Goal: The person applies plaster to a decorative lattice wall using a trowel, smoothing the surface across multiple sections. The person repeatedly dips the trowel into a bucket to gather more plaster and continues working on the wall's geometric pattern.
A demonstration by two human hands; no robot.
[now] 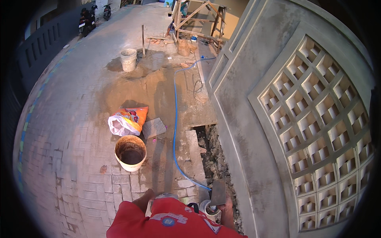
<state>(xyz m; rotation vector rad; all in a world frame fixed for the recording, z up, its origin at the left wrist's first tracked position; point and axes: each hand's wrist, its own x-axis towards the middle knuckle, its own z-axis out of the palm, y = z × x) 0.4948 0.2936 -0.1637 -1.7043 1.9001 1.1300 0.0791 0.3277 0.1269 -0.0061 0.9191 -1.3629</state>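
Observation:
At the lower right, my right hand (228, 205) is at the lower edge of a flat grey-brown rectangular board (218, 192) and appears to grip it, though its fingers are mostly hidden. Partly behind the board stands a small white bucket (206, 208), its contents hard to make out. A dark curved handle (193, 206) shows beside it. From my red left sleeve my left arm reaches forward, and what shows of my left hand (147, 196) is small, its fingers not visible.
A blue hose (175, 119) snakes along the paving toward the small bucket. Right of it runs an open trench (210, 154) below a grey wall (246, 139) with latticed blocks. Ahead stand a dirty bucket (131, 166), an orange-and-white sack (133, 119), another bucket (128, 60) and wooden scaffolding (194, 20).

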